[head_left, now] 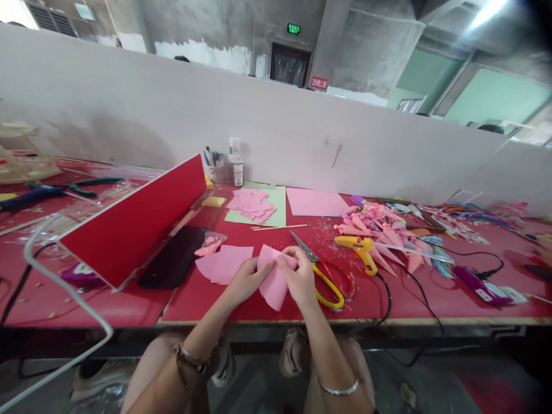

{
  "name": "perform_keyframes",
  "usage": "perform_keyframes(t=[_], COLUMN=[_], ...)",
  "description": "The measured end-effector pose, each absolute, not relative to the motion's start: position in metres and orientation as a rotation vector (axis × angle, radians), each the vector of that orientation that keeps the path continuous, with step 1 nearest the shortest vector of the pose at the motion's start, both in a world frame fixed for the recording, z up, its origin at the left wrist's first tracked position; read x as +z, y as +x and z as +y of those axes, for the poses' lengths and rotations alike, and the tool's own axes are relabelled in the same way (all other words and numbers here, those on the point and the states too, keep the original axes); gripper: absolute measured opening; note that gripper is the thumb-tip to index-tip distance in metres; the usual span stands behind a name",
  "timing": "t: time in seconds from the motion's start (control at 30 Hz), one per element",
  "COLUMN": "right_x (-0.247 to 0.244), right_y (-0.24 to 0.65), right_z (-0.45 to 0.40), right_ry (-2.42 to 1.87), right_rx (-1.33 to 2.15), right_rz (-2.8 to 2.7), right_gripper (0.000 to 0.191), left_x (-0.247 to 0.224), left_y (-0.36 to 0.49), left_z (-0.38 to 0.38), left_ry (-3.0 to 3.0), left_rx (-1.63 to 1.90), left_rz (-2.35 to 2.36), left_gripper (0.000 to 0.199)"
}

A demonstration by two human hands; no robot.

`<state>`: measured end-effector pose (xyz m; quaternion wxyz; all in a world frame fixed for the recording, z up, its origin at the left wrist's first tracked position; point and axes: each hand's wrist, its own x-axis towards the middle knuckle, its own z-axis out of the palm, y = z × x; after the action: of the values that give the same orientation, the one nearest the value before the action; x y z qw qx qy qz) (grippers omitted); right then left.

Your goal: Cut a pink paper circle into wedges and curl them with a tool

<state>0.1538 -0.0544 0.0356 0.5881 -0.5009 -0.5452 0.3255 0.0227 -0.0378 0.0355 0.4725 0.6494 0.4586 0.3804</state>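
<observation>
Grey concrete walls (233, 26) with whitish patches rise behind a long white partition (259, 118), which backs a red-covered tabletop (194, 307). On it lies a pair of steel scissors with yellow and red handles (310, 254), blades pointing away and to the left. Just left of the scissors is a pink paper-like piece with a rounded lower edge (275, 287), its long axis running roughly toward the person; whether its lower end touches the tabletop, I cannot tell. Left hand (248, 277) and right hand (301, 276) meet on it, thumbs and fingers pinching its upper part from both sides; the right hand is nearer the scissors. Farther left of the scissors lie flat pink sheets (226, 264). Right of the scissors rest a yellow glue gun (356, 245) and a heap of pink cones (390, 230); beyond the blades, a pale green sheet (280, 202) bears loose pink scraps (254, 205).
</observation>
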Motion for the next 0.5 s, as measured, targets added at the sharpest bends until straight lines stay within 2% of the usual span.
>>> perform_keyframes(t=[0.13, 0.3, 0.5], right_x=[0.026, 0.018, 0.016], right_y=[0.154, 0.156, 0.157], right_z=[-0.041, -0.027, -0.028], right_ry=[-1.159, -1.072, -0.984], right_rx=[0.812, 1.068, 1.178], right_rz=[-1.135, -1.089, -1.041], right_gripper=[0.032, 0.027, 0.026], left_x=[0.034, 0.036, 0.036], left_y=[0.026, 0.025, 0.021], left_z=[-0.025, -0.015, -0.02], left_ry=[1.593, 1.545, 1.495], left_rx=[0.971, 1.065, 0.932], left_rz=[1.143, 1.216, 1.176], left_gripper=[0.034, 0.032, 0.033])
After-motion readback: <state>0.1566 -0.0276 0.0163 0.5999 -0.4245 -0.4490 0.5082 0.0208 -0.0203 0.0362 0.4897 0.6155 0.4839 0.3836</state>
